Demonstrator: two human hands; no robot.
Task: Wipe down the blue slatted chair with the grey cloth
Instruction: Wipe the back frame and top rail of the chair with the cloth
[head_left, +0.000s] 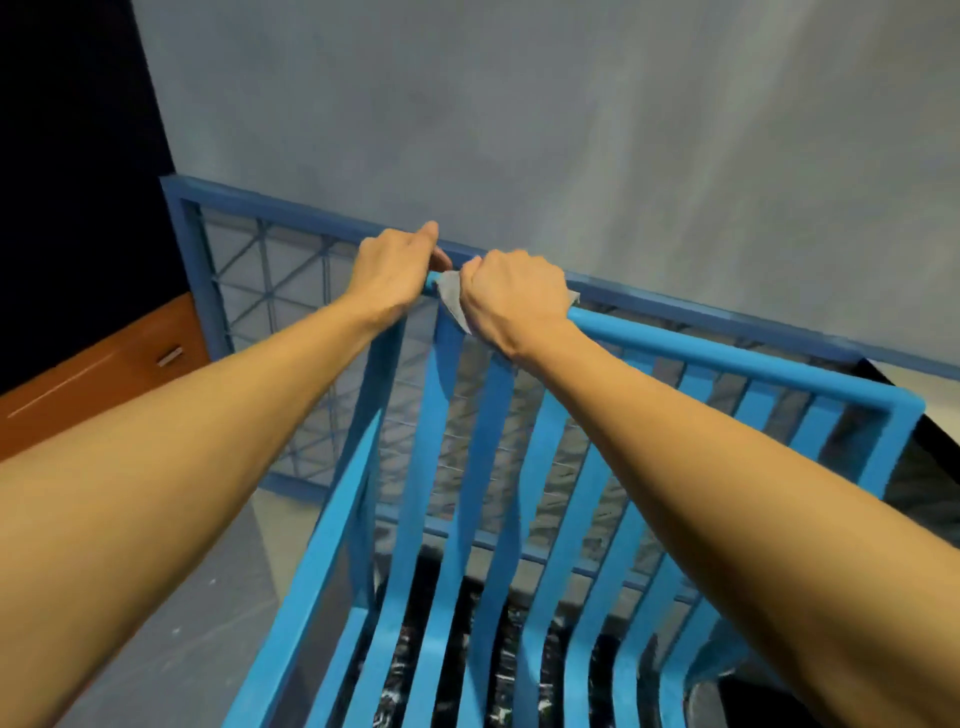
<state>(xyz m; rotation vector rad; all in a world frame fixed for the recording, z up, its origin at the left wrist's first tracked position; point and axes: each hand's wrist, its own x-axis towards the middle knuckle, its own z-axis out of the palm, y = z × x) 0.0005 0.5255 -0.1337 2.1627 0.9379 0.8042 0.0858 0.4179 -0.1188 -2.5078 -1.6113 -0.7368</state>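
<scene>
The fingers of the right hand (511, 299) are curled shut over the grey cloth (453, 301), pinning it against the top rail (727, 358) of the blue chair (550, 519). Only two scraps of cloth show, one corner poking out on the left of the fist and one on the right, so most of it appears wrapped under the palm; held like that, it can likely slide along the rail and clean several faces at once. The left hand (395, 270) sits just beside it at the rail's left corner, fingers folded down over the bar, thumb tucked in front, probably to steady the chair against the rubbing. Both bare forearms reach out over the slats (431, 467). Behind the chair stands a blue mesh railing (270, 280) against a grey wall (519, 104).
</scene>
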